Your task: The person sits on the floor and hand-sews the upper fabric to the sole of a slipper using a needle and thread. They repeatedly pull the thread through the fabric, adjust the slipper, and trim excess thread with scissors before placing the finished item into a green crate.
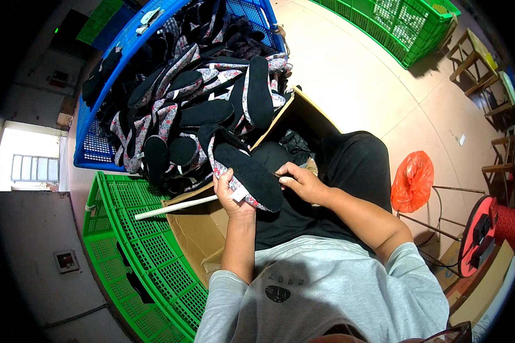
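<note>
A slipper (249, 176) with a black sole and red-and-grey floral fabric is held sole up over my lap. My left hand (230, 197) is closed round its near left side, beside a small white tag. At the sole's right edge, my right hand (304, 183) has its thumb and fingers pinched together. A small dark thing seems to show at those fingertips, too small to name. Many similar slippers (206, 113) lie heaped in the blue basket (86, 128) at the far left, right up to the held one.
A cardboard box (197, 231) stands by my legs, with a white rod (174, 207) across it. Green crates (149, 243) are at the left; another green crate (397, 26) stands far right. An orange plastic bag (411, 182) hangs near a red round-seated stool (477, 234). Wooden stools (471, 60) line the right.
</note>
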`<state>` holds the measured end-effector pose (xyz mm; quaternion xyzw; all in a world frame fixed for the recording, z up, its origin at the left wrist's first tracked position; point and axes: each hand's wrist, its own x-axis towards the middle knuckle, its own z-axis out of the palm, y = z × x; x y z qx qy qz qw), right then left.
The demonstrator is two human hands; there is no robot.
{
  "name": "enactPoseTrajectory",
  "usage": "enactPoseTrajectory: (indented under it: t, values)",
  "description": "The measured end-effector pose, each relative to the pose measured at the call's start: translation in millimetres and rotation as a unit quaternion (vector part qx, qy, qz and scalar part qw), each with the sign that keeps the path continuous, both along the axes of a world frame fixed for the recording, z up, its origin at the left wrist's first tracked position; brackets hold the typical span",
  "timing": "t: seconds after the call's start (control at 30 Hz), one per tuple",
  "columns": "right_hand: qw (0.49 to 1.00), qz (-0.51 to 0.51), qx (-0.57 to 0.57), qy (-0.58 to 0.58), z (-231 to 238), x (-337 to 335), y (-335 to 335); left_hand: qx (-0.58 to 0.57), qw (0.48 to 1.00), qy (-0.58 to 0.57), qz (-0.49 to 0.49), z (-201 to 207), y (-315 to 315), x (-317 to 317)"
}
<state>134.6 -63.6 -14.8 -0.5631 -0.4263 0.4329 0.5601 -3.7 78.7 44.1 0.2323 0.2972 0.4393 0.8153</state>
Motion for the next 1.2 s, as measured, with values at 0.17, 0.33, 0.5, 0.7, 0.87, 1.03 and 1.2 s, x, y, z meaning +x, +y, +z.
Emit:
enactPoseTrajectory:
  t: [0.17,0.33,0.5,0.7,0.87,1.03,1.2]
  values:
    - [0.999,-0.024,0.001,0.029,-3,1,0,0.011,1.000,0.004,0.006,11,-4,2]
    - [0.998,-0.058,0.012,0.030,-5,-2,0,0.017,1.000,-0.003,0.005,6,-1,0]
    - [0.998,-0.040,0.012,-0.043,-2,-1,-2,0.050,0.999,0.013,0.014,1,1,-2]
    - [0.996,-0.031,-0.004,-0.079,11,1,-4,0.047,0.999,-0.001,-0.008,3,2,-5]
    - [0.995,-0.037,-0.003,-0.095,6,0,-3,0.040,0.999,0.010,0.001,3,0,-3]
    - [0.996,-0.034,-0.010,-0.083,0,-1,-2,0.029,0.999,0.004,0.013,12,-5,3]
    - [0.998,-0.058,-0.003,-0.004,-4,-1,1,0.030,0.999,0.010,0.015,14,-6,4]
